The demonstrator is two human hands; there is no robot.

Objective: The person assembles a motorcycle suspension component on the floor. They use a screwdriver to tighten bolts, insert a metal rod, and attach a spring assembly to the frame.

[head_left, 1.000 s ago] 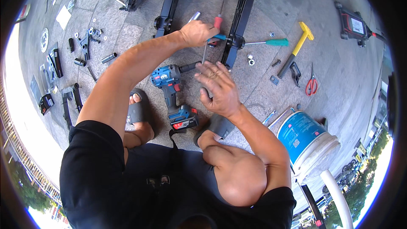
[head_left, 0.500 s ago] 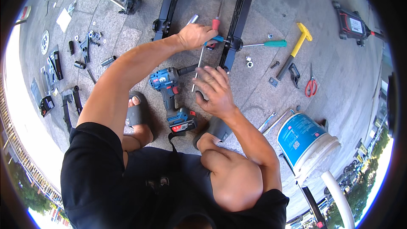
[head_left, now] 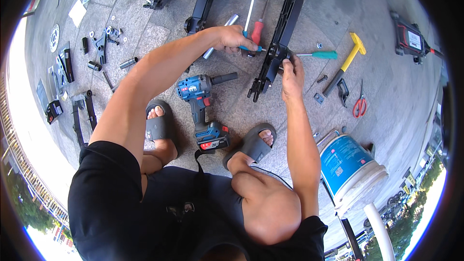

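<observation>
A long black metal frame rail [head_left: 285, 34] with angular brackets lies on the grey stone-paved ground [head_left: 372, 24], running from the top edge of the view down toward the person's feet. The left hand [head_left: 232, 38] reaches out on a straight arm, fingers curled tight around a teal-handled tool [head_left: 251, 47] beside the rail. The right hand [head_left: 291, 75], forearm rising from the bent knee, pinches the rail's lower bracket, fingertips together on the metal. A blue and black cordless impact driver [head_left: 200, 104] with a red-trimmed battery lies between two grey rubber slippers [head_left: 159, 125]. Right of the rail lie a teal-handled screwdriver [head_left: 319, 54], a yellow-headed hammer [head_left: 345, 63] and red-handled scissors [head_left: 359, 102]. A white plastic bucket with a blue label [head_left: 350, 171] stands near the right knee.
</observation>
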